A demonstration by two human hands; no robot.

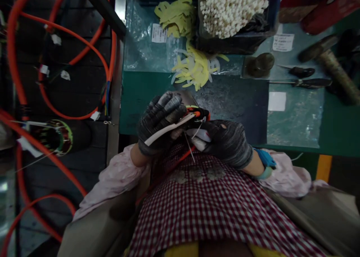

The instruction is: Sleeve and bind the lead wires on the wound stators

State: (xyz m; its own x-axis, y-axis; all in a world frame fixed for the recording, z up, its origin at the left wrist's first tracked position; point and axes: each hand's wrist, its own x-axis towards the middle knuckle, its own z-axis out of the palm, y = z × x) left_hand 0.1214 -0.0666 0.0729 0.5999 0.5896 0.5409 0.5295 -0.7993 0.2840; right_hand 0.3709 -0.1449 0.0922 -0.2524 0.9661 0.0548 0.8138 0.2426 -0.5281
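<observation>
Both hands wear dark grey gloves and meet at the table's near edge, over my lap. My left hand point(161, 122) is closed, fingers curled at a metal-bodied part point(187, 96) with orange wires point(197, 114) at its near end. A curved white strip point(168, 130) runs across the same hand towards the wires. My right hand point(229, 142) is closed on a whitish plastic piece point(200, 140), whose exact kind I cannot make out. A thin white cable tie point(189, 148) hangs between the hands. My fingers hide much of the part.
Yellow strips point(194, 67) lie ahead, beside a dark bin point(233, 45) of small white pieces. Screwdrivers point(312, 83) and a hammer point(334, 67) are at the right. Orange cables point(14, 62) and a wound stator point(63, 137) occupy the left rack.
</observation>
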